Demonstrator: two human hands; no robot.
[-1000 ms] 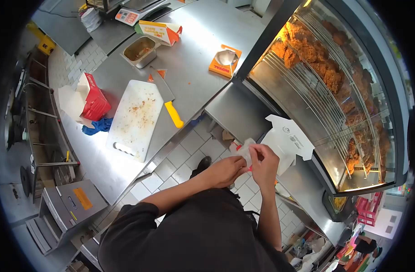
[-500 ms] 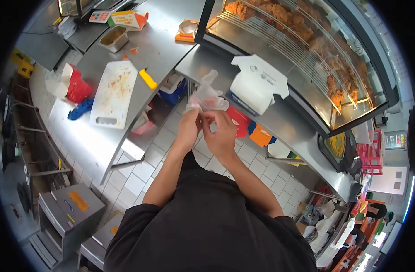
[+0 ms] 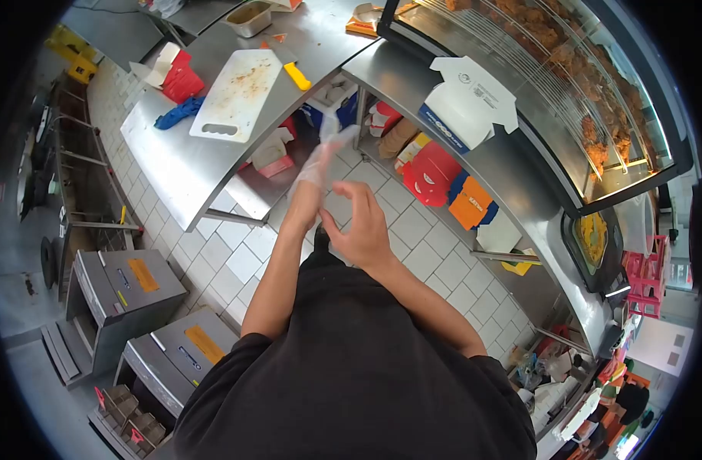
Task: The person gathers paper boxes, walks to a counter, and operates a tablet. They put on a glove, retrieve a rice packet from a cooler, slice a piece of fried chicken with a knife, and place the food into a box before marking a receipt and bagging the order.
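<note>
Head view: clear glove just left of centre in the frame, drawn over the fingers of the left hand, with loose plastic fingertips spread past the covered part. Long axis of glove running steeply from lower left to upper right, pointing away from the dark shirt. From the right fingertips, to be found up and slightly to the left, cuff end nearest, loose tips farthest off. Of both hands, left the nearer, being inside the plastic; right hand just beside, lower and to the right, by the left wrist. Between right thumb and left wrist, contact or a small gap: impossible to tell.

Fingers of the left hand stretched upward within the plastic, blurred, with nothing visible in their grasp. Fingers of the right hand bare and loosely curled, thumb and forefinger parted, nothing gripped between them.

Below both hands, pale floor tiles. Toward upper left, on the metal counter, a stained white cutting board, with a yellow knife handle to its right, and a blue cloth and an open red box to its left. Toward upper right, a white carton on another counter, beside the glass case of fried chicken.
</note>
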